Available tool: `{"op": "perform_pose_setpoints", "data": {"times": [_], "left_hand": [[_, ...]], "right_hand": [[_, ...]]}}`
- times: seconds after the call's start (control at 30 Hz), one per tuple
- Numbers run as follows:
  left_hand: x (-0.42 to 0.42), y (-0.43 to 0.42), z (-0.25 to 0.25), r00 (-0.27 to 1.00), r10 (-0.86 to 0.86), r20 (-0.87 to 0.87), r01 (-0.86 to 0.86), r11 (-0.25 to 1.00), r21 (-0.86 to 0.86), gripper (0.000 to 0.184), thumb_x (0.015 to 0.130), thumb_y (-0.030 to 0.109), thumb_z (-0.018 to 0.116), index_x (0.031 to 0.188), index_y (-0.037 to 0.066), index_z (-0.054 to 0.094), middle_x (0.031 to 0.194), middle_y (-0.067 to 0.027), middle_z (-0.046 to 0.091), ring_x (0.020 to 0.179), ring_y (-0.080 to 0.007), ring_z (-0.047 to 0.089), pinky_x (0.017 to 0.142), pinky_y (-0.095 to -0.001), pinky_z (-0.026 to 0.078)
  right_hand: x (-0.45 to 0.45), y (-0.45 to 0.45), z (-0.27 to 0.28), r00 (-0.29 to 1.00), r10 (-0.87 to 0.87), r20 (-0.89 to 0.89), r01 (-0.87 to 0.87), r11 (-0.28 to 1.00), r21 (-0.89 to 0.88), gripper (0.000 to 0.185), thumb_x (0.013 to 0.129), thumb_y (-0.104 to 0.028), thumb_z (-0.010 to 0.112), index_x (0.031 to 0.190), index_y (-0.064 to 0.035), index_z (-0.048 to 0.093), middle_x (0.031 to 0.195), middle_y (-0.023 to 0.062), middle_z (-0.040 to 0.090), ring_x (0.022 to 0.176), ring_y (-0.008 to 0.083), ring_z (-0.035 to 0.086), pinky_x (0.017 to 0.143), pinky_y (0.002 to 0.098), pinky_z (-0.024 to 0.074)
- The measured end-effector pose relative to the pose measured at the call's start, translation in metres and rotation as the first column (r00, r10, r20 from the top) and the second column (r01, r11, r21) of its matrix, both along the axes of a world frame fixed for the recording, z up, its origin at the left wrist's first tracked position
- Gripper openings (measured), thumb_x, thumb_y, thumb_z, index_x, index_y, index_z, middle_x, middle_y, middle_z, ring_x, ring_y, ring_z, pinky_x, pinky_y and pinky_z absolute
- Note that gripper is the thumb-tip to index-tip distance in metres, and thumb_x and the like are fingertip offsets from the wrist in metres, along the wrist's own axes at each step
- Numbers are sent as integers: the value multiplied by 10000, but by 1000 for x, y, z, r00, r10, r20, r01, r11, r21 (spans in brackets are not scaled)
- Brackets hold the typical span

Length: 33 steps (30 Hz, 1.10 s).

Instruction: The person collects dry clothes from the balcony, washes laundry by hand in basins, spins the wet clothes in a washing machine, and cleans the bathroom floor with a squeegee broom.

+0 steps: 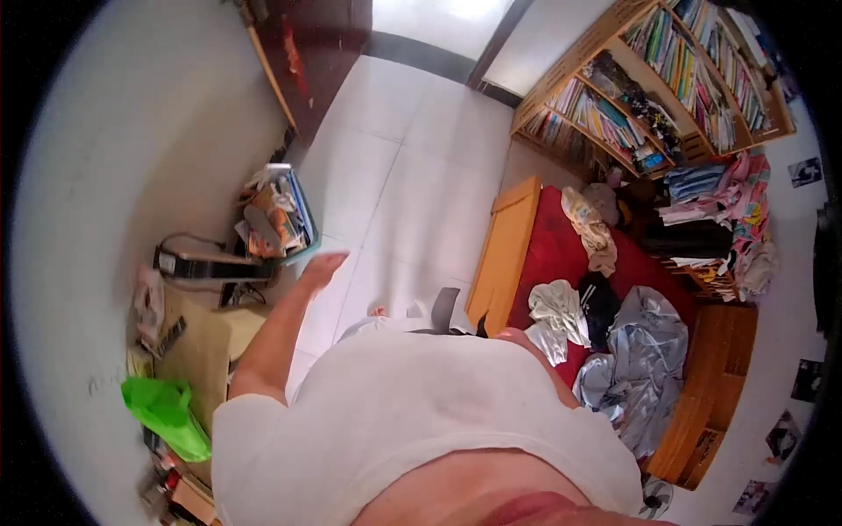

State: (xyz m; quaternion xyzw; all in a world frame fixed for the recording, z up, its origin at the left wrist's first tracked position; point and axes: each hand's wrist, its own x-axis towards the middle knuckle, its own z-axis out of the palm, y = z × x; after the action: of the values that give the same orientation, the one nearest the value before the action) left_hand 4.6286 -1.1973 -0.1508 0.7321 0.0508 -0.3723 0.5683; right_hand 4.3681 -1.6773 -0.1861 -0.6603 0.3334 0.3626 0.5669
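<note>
My right hand (324, 266) is held out to the left of my body, over the tiled floor and near a bin full of odds and ends (279, 215). It is blurred, so its fingers cannot be made out. Of my left hand (510, 334) only a small part shows past the white shirt (456, 386), beside the wooden bed end (504, 254). Its fingers are hidden. A grey strip (444, 309) and a small black piece stick up to the left of it; whether the hand touches them is unclear.
Right of me, a red bed (548, 241) bears crumpled clothes and a silvery-grey cloth (647, 351). Behind it stand bookshelves (605, 53). Tiled floor (430, 175) runs toward a doorway at the top. At left are a black case (210, 266) and a green bag (167, 412).
</note>
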Motion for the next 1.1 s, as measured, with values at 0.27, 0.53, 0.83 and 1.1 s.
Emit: {"op": "perform_pose_setpoints", "data": {"times": [0.27,0.53,0.83,1.1], "left_hand": [[250,-142,20,998,-28,50,38,979,-200,338,885,223,511,1145,20,582,1064,-52,617,932,-122,549,822,-249,435],[248,-24,-141,900,106,-424,-25,981,190,435,863,445,491,1115,105,593,1061,-68,599,923,-210,555,704,-367,454],[527,-29,-257,499,-866,-8,744,424,516,381,810,309,591,1051,16,612,968,-77,639,882,-257,597,757,-360,466],[1023,-224,-104,980,-40,194,-6,972,234,321,859,304,437,889,57,638,819,-127,626,767,-229,586,691,-375,458]], "right_hand": [[157,-121,-50,972,-192,-138,150,952,-267,165,785,-158,482,643,-84,521,604,38,533,461,151,486,375,303,337],[536,-179,-33,993,45,105,-31,992,-126,159,783,-119,478,659,-53,553,584,59,545,437,144,479,355,317,333],[856,-141,23,960,-113,257,131,990,-55,232,844,-212,544,999,-40,562,775,68,605,637,129,566,557,266,454],[951,-220,-26,976,218,-11,-205,902,-381,117,796,-128,575,862,-51,633,833,121,620,734,208,608,647,327,511]]}}
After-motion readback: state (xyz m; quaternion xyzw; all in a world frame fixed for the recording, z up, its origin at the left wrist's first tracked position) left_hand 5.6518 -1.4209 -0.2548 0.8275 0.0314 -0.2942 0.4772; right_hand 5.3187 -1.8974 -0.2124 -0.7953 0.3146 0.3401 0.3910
